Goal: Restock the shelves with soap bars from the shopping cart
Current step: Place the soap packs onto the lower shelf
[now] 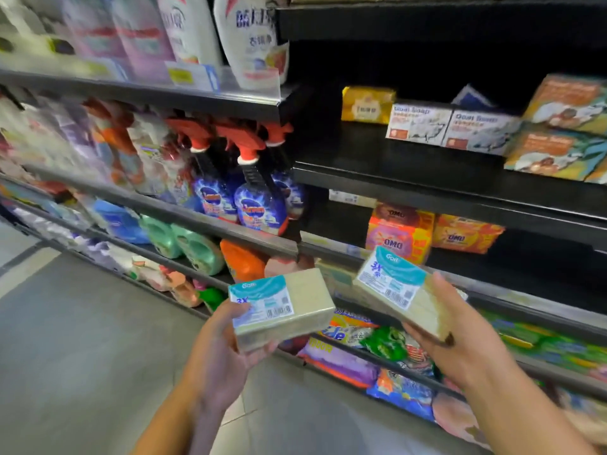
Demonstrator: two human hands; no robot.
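Nearest, a soap pack (289, 310) is being held by the left grip (223, 349), with the fingers curled under it and the thumb pressing on its blue label. Just to the right, a second soap pack (391, 284) is being held by the right grip (466, 336), with the thumb on top of its right end and the fingers under it. This pack is being tilted up toward the shelves. Both packs are being kept in the air in front of the low shelves, not touching them. The shopping cart is not being shown, so how many packs are left in it cannot be told.

A bit farther, behind the right pack, orange washing packs (399, 234) are being kept on a dark shelf. Farther up, the black soap shelf (377, 159) is being filled only in part. A yellow soap (368, 105) and white soap boxes (418, 124) are sitting at its back, and bare room is being left in front. So the job seems only partly done: these two packs are not yet being put down.
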